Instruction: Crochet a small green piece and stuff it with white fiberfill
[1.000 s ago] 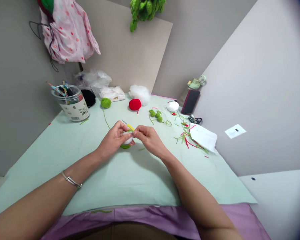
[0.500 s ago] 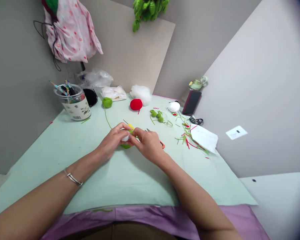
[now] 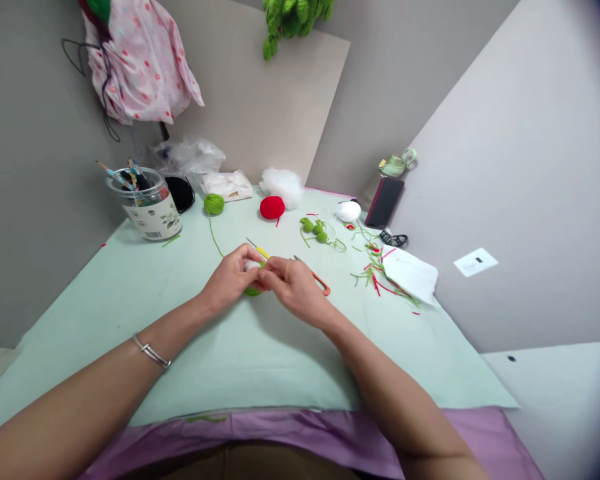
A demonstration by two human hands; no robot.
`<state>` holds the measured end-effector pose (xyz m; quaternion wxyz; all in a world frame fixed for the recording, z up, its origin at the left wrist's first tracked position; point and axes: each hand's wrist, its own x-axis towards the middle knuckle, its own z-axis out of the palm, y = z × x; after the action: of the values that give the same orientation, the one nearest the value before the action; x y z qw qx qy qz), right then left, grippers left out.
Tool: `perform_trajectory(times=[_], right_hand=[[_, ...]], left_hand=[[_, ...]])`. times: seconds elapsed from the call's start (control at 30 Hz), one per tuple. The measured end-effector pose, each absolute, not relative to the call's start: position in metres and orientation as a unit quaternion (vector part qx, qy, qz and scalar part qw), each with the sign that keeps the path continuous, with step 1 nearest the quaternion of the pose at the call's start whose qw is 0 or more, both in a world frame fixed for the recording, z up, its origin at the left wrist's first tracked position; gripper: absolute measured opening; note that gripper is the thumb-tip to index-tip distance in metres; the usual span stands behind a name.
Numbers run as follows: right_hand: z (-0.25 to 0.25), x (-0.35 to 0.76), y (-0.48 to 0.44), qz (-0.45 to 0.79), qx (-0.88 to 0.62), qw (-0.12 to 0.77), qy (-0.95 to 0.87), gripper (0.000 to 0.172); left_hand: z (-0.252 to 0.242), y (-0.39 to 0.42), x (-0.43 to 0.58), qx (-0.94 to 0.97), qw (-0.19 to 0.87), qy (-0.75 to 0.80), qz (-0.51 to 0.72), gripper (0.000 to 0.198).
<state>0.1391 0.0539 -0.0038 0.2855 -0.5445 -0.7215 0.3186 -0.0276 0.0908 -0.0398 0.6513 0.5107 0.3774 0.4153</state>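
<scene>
My left hand (image 3: 230,277) is closed around a small green crocheted piece (image 3: 253,291) with a tuft of white stuffing (image 3: 251,265) at its top. Fingertips of my right hand (image 3: 295,283) are pinched against the same piece from the right; they hide much of it. Just beyond my hands lies a yellow-handled hook (image 3: 263,252). Orange-handled scissors (image 3: 324,287) rest beside my right hand, partly covered by it. A green yarn ball (image 3: 214,204) trails a strand toward my left hand.
Behind are a red yarn ball (image 3: 272,207), white fluff (image 3: 283,188) and a jar of pencils (image 3: 153,213). Small green crocheted balls (image 3: 321,235), a white ball (image 3: 349,211), a phone (image 3: 385,203), yarn scraps (image 3: 375,283) and white paper (image 3: 410,275) are to the right.
My right hand has shifted slightly, and more of the orange scissors shows beside it. The fingers of both hands remain together at the green piece.
</scene>
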Motion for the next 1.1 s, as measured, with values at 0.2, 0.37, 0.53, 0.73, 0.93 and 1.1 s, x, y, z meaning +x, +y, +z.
perform_trajectory(times=[0.2,0.37,0.53,0.73,0.93,1.1], right_hand=[[-0.002,0.128,0.051,0.258,-0.570,0.267,-0.733,0.014],[-0.006,0.134,0.057,0.246,-0.600,0.288,-0.705,0.021],[-0.008,0.148,0.064,0.303,-0.602,0.323,-0.665,0.024],[-0.007,0.155,0.066,0.381,-0.557,0.333,-0.659,0.027],[-0.002,0.142,0.054,0.397,-0.529,0.330,-0.673,0.023],[0.001,0.131,0.049,0.312,-0.544,0.296,-0.721,0.021]], left_hand=[[-0.038,0.090,-0.029,0.488,0.664,0.380,0.420,0.022],[-0.035,0.084,-0.026,0.476,0.706,0.335,0.404,0.016],[-0.037,0.081,-0.025,0.486,0.720,0.297,0.396,0.031],[-0.041,0.086,-0.027,0.508,0.702,0.328,0.376,0.033],[-0.036,0.090,-0.030,0.513,0.676,0.361,0.386,0.021],[-0.040,0.091,-0.030,0.511,0.654,0.365,0.423,0.020]])
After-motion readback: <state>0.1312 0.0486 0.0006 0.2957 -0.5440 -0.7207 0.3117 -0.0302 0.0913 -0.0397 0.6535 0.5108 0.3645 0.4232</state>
